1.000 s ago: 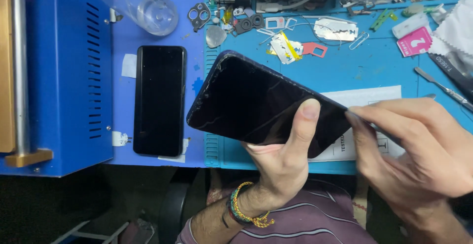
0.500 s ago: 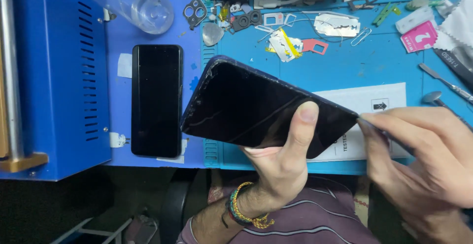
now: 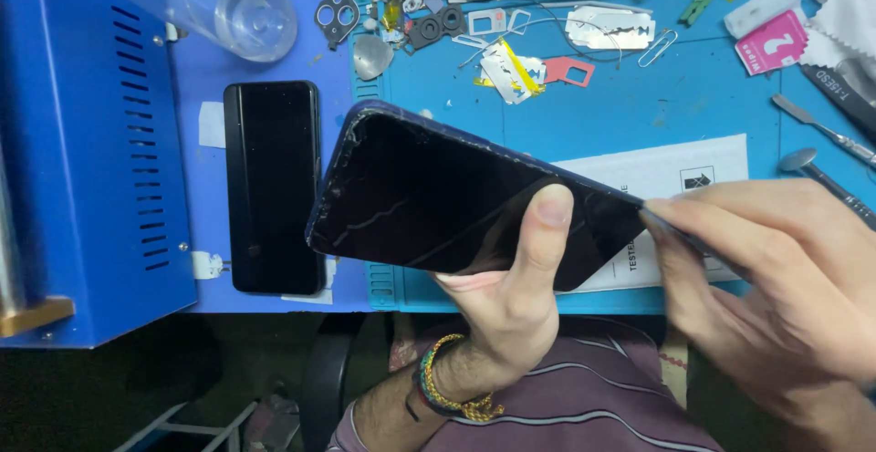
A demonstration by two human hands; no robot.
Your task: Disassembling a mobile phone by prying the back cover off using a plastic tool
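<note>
My blue work mat [image 3: 639,105] fills most of the bench, littered along its far edge with small parts and clips. At its left stands a blue machine [image 3: 91,160] with a dark phone [image 3: 272,187] lying flat on its platform, and a clear plastic bottle [image 3: 219,5] beyond. My left hand [image 3: 506,297] is closed around the cracked phone [image 3: 456,201], thumb across its glass, held tilted above the mat. My right hand [image 3: 776,279] pinches a thin tool [image 3: 680,233] against the phone's right corner.
</note>
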